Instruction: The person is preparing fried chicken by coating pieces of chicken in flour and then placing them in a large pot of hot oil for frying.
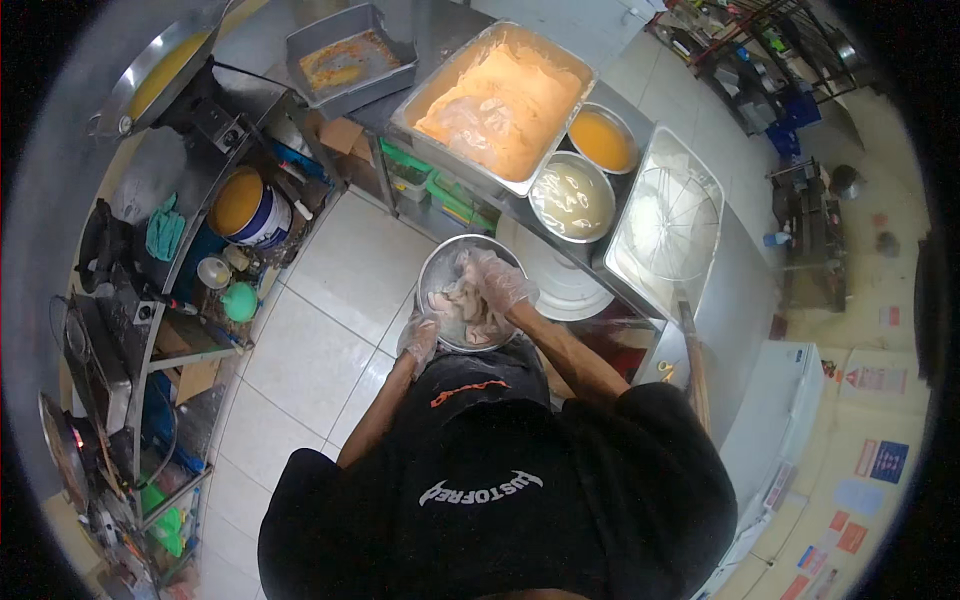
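A round metal bowl [435, 274] with pale pieces of raw meat [472, 304] in it is in front of my body, over the tiled floor. My left hand [420, 336], in a clear plastic glove, grips the bowl's left rim. My right hand [501, 281], gloved the same way, is inside the bowl above the meat; its fingertips are blurred, and whether they hold a piece I cannot tell.
On the metal table are a large tray of orange mixture [510, 105], a bowl of orange liquid [602, 140], a bowl of pale liquid [571, 196] and a tray of white flour [645, 225] with a wire skimmer [686, 217]. A wok of oil [161, 75] stands upper left.
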Demonstrator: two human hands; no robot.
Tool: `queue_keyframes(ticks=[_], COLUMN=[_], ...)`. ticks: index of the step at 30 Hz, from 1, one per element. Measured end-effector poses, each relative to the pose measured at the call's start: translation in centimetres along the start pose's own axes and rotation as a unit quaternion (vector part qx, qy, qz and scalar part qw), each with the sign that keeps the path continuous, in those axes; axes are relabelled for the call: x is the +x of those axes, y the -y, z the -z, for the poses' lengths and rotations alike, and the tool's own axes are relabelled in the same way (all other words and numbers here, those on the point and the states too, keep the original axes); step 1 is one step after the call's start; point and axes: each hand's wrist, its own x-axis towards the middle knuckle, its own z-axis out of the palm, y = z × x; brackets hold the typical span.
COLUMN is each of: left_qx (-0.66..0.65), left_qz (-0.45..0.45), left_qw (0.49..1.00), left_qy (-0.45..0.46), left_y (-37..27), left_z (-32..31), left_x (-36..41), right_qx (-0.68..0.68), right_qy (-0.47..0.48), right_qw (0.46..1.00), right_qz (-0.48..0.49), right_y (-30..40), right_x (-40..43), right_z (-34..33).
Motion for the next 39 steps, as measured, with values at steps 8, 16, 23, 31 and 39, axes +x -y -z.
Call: queue_keyframes(ticks=[8,16,23,31,39], left_qx=[0.100,-0.191,0.354,0.319,0.014], left_qz=[-0.180,-0.115,-0.222,-0.358,-0.240], left_qw=[0.977,0.974,0.906,0.876,0.967], left_qy=[-0.055,0.027,0.061,0.049,0.085], left_y=[-3.6,-0.4,-0.2,-3.9,-4.5], left_z=[-0.1,-0.6,-1.6,-1.9,-2.5], left_x=[1.9,3.5,5.5,5.6,4.3], right_qx=[-0.073,-0.100,-0.164,-0.156,-0.353], right_qy=[-0.018,-0.006,-0.192,-0.192,-0.220], right_qw=[0.997,0.995,0.956,0.963,0.898], right_qz=[-0.006,-0.027,0.152,-0.107,0.144], right_y=[6.8,7.1,-2.0,1.4,-3.2], right_x=[-2.6,-5.2,0.3,-2.9,-3.1], right_z=[9.9,5.9,-5.1,6.2,-1.7])
